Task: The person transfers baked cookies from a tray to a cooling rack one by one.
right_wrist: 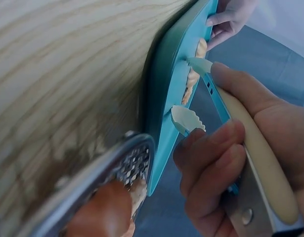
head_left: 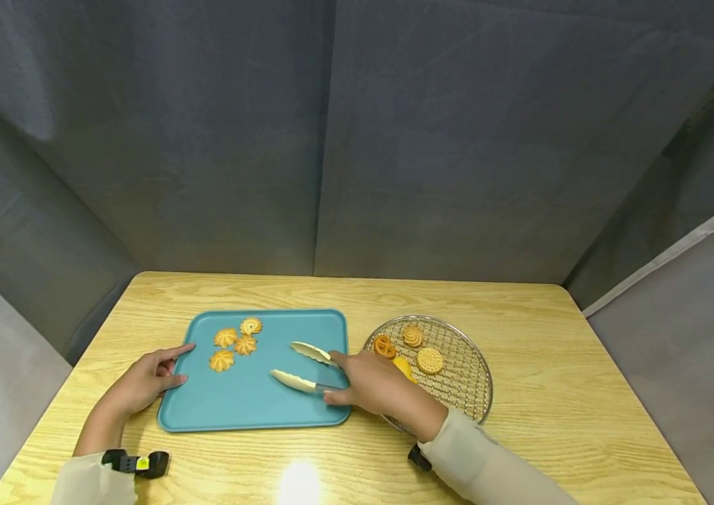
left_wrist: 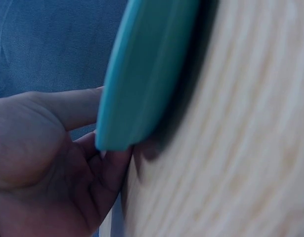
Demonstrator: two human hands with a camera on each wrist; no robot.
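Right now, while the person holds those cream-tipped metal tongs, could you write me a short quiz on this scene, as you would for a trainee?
1. True or false: the right hand holds the cream-tipped metal tongs with their tips pressed together.
2. How many golden, ridged cookies lie on the blue rectangular tray?
3. Where is the brown pretzel-shaped snack?
A) On the blue rectangular tray
B) On the round metal mesh rack
C) Between the tongs' tips

Key:
1. False; the tips stand apart.
2. Four.
3. B.
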